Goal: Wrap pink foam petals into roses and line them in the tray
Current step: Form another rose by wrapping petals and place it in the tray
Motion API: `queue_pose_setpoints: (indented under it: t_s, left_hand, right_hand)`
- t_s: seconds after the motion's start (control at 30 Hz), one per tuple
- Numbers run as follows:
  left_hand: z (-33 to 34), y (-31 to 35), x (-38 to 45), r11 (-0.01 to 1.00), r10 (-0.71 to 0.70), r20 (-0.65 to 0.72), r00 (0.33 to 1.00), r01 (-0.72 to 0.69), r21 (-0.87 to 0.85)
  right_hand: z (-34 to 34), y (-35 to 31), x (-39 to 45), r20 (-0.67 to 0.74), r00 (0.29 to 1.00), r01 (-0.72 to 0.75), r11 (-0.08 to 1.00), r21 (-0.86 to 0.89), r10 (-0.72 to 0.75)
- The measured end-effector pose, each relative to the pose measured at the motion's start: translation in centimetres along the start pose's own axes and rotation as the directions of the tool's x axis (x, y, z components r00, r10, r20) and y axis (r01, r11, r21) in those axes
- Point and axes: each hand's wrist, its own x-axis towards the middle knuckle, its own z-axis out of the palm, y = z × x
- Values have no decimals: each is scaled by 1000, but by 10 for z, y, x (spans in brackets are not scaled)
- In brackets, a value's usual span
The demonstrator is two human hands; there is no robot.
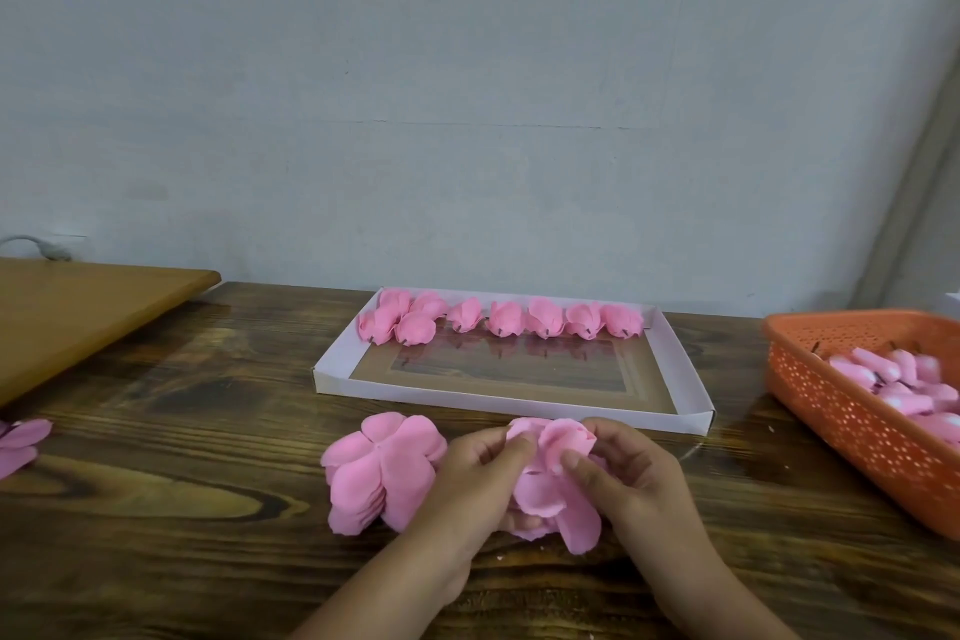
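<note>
Pink foam petals point(553, 478) pinched between both hands' fingers point(519, 450).

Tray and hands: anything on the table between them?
No. Head view shows only bare wood between the tray's near wall and the rose held by both hands.

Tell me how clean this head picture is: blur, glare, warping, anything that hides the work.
Head view: soft, even light with faint shadows; the tray floor is glossy and mirrors the row of roses; wide-angle warp tilts the wall corner at right; overall slightly soft, the basket and edges blurrier; left hand and right hand gripping the petals stay readable.
</note>
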Motion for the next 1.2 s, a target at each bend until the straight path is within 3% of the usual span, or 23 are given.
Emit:
queue_pose_setpoints:
  t_s: [0.23, 0.37, 0.5, 0.7, 0.9, 1.03, 1.2]
  left_hand:
    - [-3, 1, 3, 998, -63, -154, 986, 63, -6]
    - [-1, 3, 1, 999, -31, -174, 984, 33, 14]
    - [2, 5, -2, 999, 33, -111, 993, -30, 30]
    - [4, 5, -5, 994, 88, -27, 996, -85, 75]
    - [4, 3, -4, 994, 63, 36, 997, -66, 88]
    - [2, 9, -1, 996, 20, 148, 989, -33, 80]
    - [-1, 8, 1, 995, 18, 162, 987, -33, 93]
  right_hand:
    - [3, -3, -1, 50, 999, 2, 1000, 2, -2]
    - [3, -4, -2, 104, 994, 30, 999, 26, -33]
    - [3, 0, -1, 104, 994, 52, 992, -115, -40]
    - [4, -2, -1, 24, 999, 30, 994, -103, -27]
    - [1, -2, 0, -36, 999, 10, 989, -146, -16]
    - [0, -3, 1, -71, 997, 12, 985, -173, -24]
    - [1, -5, 0, -52, 998, 32, 987, -160, -40]
